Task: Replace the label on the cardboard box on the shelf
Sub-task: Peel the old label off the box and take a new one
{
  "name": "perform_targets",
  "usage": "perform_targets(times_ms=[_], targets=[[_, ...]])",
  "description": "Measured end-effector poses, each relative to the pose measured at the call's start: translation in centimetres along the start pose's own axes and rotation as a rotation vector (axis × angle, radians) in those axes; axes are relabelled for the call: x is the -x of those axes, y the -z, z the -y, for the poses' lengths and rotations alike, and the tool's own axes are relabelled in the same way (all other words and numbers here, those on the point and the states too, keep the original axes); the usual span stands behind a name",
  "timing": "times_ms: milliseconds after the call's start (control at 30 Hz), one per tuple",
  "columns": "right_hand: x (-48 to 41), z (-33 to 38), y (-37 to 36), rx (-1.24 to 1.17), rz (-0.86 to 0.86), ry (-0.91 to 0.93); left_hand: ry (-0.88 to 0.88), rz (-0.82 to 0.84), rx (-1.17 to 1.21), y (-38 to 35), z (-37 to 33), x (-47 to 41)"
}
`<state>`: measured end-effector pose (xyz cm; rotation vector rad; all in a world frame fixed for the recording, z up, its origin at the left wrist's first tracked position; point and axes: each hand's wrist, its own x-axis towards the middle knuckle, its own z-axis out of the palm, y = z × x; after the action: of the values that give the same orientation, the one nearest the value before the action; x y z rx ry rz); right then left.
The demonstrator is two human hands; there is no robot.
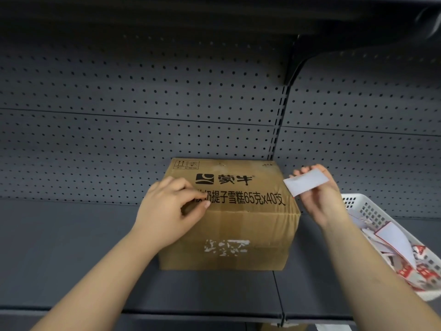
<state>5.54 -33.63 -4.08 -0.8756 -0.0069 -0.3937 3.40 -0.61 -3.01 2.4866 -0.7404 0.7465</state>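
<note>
Basket (372,211) of labels (393,237) sits beside box (238,230).

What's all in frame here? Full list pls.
cardboard box: one, brown, black print on top, on the shelf at centre
label scraps: white torn patch, on the box's front face
label: one, white, in the right hand, above the box's right edge
basket: one, white plastic, on the shelf at right
paper slips: several, white and red, inside the basket
shelf: dark grey, with pegboard backing behind
left hand: fingers on the box top
right hand: pinching the label
</note>
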Motion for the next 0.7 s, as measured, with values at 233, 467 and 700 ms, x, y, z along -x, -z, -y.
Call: perform_targets(times_ms=[233,467,700], targets=[[1.3,-0.4,2.6,-0.157,-0.151,0.051,-0.005,0.066,0.007,1.0,-0.3,-0.3],[3.4,1.8,4.8,-0.076,-0.286,0.151,-0.004,0.076,0.028,1.2,-1.4,0.5],[11.0,3.0,0.0,0.466,0.116,0.270,-0.038,0.062,0.309,2.0,-3.6,3.3]])
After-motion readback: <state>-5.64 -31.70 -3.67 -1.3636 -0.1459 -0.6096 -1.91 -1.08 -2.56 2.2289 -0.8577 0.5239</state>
